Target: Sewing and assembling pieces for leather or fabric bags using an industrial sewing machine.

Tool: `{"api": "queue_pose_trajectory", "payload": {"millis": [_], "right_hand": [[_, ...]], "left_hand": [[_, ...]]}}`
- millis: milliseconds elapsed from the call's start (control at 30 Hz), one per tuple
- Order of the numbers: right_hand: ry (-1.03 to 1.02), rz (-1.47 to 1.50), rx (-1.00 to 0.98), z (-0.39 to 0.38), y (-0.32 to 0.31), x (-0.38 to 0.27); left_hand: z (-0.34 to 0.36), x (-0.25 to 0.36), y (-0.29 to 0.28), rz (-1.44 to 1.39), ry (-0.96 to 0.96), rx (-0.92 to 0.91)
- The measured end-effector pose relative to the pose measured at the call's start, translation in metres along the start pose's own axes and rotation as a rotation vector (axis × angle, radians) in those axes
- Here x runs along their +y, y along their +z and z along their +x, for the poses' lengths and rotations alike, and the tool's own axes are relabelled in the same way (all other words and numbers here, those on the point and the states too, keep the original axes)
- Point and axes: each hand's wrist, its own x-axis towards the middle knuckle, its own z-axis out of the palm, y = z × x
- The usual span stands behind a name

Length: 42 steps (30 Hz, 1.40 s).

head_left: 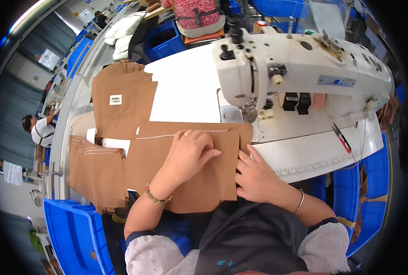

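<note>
A brown fabric panel (204, 183) with a white line along its top lies in front of me at the sewing table's near edge and hangs over it. My left hand (188, 153) rests on its upper part, fingers bent onto the cloth near the line, thumb stretched to the right. At the panel's right edge lies my right hand (259, 178), fingers spread, their tips touching the cloth border. Just behind the panel stands a white sewing machine (304, 59); its presser foot (250, 114) is above the panel's upper right corner.
To the left sit a brown fabric stack (121, 110) with a white label and another brown stack (96, 174). Red-handled snips (342, 138) lie on the right. Blue bins (71, 233) flank the table. A co-worker (41, 128) sits far left.
</note>
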Motion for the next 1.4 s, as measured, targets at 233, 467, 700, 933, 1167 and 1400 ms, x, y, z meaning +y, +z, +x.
{"api": "queue_pose_trajectory", "payload": {"millis": [233, 467, 700, 933, 1167, 1400], "right_hand": [[0.023, 0.031, 0.012, -0.009, -0.004, 0.0], [-0.027, 0.087, 0.11, -0.003, 0.011, 0.001], [-0.085, 0.109, 0.389, -0.004, 0.026, 0.003], [-0.086, 0.068, -0.067, -0.009, -0.001, 0.001], [0.372, 0.31, 0.036, -0.016, -0.062, 0.062], [0.697, 1.008, -0.257, 0.036, -0.058, 0.095]], "left_hand": [[0.069, -0.008, 0.013, -0.2, -0.036, -0.047], [0.065, -0.02, 0.007, -0.184, -0.271, -0.026], [0.097, -0.005, 0.026, -0.446, -0.162, -0.135], [0.082, -0.004, 0.028, -0.267, -0.183, 0.0], [0.075, 0.002, 0.026, -0.463, -0.175, -0.05], [0.066, 0.014, 0.012, -0.447, -0.165, 0.005]]}}
